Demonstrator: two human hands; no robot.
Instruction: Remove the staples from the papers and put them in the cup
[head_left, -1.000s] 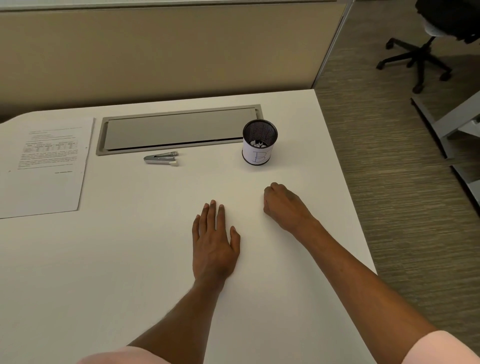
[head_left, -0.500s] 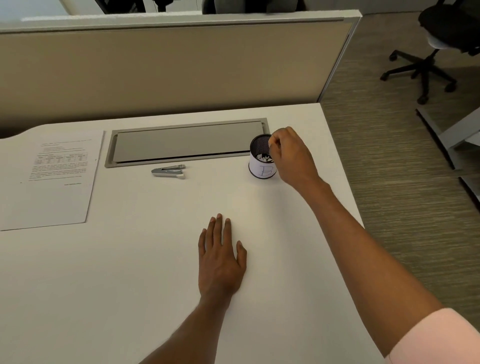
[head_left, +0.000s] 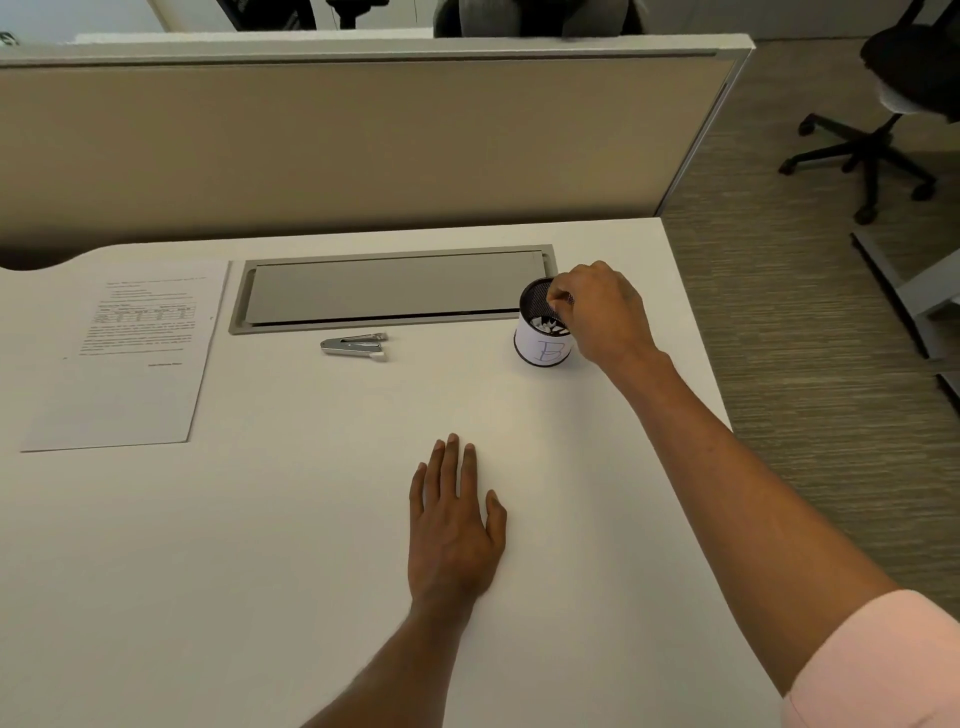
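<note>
Head view: a white table (head_left: 311, 545) runs up to a beige partition (head_left: 363, 145). The cup (head_left: 542, 332), a black mesh pot with a white label marked "B", stands upright near the table's far right, just off the right end of a grey cable tray lid (head_left: 395, 288). White bits lie inside it; whether they are staples cannot be told.

The right hand (head_left: 602, 312) reaches over the cup from the right. Its fingers (head_left: 561, 299) are curled and pinched together above the cup's mouth, overlapping the far right of its rim. Whether anything is held between them is too small to tell.

The left hand (head_left: 454, 525) lies flat, palm down on the table, fingers straight and close together, thumb out to the right. It holds nothing and is well apart from the cup.

The staple remover (head_left: 356, 345) lies on the table just in front of the tray lid, to the left of the cup, touched by neither hand. The paper (head_left: 130, 353), a printed sheet, lies flat at the far left, well apart from both hands.

An office chair (head_left: 893, 114) stands on the carpet to the right.
</note>
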